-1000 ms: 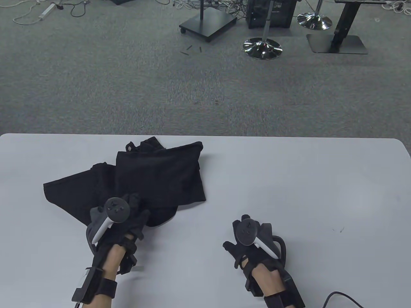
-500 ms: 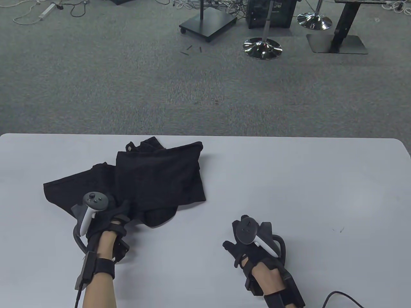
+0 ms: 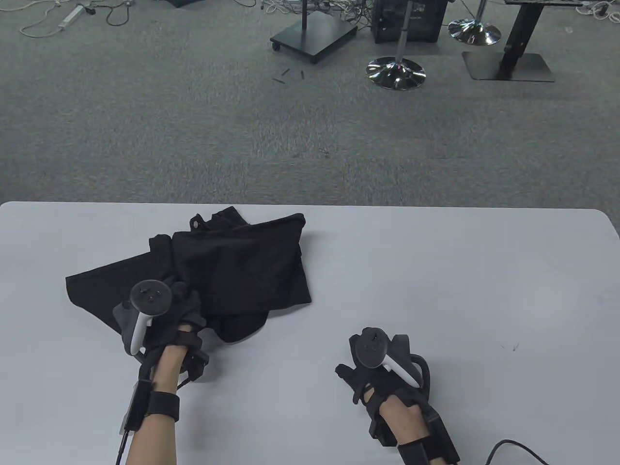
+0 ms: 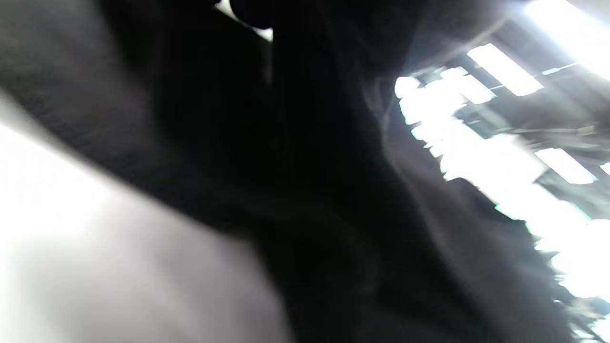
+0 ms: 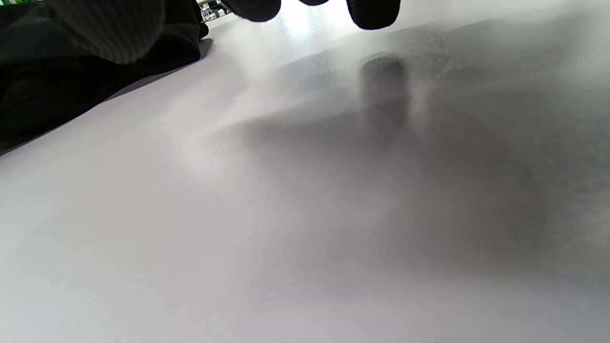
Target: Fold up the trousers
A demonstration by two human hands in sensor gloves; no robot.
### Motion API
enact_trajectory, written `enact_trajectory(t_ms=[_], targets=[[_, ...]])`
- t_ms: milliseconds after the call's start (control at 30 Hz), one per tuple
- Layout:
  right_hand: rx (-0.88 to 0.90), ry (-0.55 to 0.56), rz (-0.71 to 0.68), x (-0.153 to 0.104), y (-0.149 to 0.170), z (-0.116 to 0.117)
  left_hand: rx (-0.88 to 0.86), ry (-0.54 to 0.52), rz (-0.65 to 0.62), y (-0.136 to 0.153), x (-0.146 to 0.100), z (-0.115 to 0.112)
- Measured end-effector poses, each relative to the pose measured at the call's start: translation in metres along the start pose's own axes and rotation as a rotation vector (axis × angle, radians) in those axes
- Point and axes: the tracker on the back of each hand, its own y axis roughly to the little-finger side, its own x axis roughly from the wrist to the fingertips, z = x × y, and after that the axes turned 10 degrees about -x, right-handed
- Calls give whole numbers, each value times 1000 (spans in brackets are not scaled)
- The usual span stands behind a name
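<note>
While my left hand sits on the near edge of the trousers, bunched left of centre on the table, I can't tell if those fingers actually grip. My right hand rests flat, holding nothing. Best bet: lift one layer only, pull slowly.

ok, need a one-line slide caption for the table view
Left hand on crumpled black trousers; right hand apart on the white table.
</note>
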Motion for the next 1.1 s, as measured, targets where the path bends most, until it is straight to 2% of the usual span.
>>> enact_trajectory(t_ms=[100, 233, 333, 567, 667, 767, 833, 967, 1033, 1100], targets=[[36, -5, 5, 1, 5, -2, -42, -5, -171, -37, -15, 6], [123, 12, 22, -1, 18, -9, -60, 84, -373, -83, -41, -7], [215, 59, 56, -5, 35, -17, 10, 153, -494, -108, -62, -36], [416, 100, 122, -10, 70, -28, 234, 444, -703, -137, -106, -125], [464, 100, 138, -10, 79, -29, 312, 575, -732, -139, -118, -155], [481, 90, 139, -9, 81, -29, 397, 674, -721, -136, -126, -176], [479, 84, 140, -9, 81, -28, 401, 705, -704, -134, -126, -178], [467, 72, 137, -8, 79, -27, 223, 759, -637, -127, -126, -158], [452, 64, 135, -7, 76, -26, 160, 727, -620, -123, -126, -137], [441, 57, 130, -6, 74, -25, 183, 661, -627, -117, -121, -118]])
